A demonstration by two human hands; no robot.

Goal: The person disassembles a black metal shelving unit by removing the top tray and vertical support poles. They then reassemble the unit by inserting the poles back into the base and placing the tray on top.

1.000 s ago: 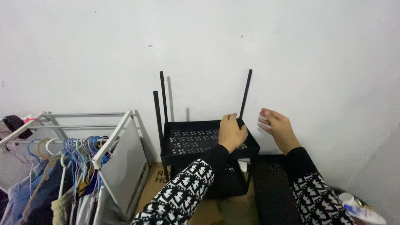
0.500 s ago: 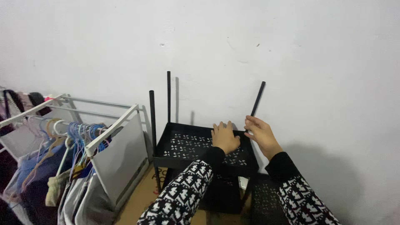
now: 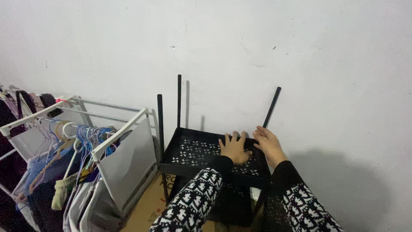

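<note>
A black metal rack stands against the white wall, its top tray (image 3: 193,151) perforated with a small pattern. My left hand (image 3: 235,148) lies flat on the right part of this tray, palm down, fingers spread. My right hand (image 3: 268,144) sits at the tray's rear right corner, fingers curled around the foot of a slanted black pole (image 3: 272,106) that rises from there. Both sleeves are black with a white pattern.
Two upright black poles (image 3: 159,122) stand at the tray's left corners. A white clothes rack (image 3: 122,133) with hangers and garments fills the left side. Brown cardboard (image 3: 150,206) lies on the floor under the rack. A lower black shelf (image 3: 234,202) sits beneath the tray.
My left hand has flattened onto the tray with fingers spread. My right hand slid down the slanted pole to its foot. The view shifted slightly right and lower.
</note>
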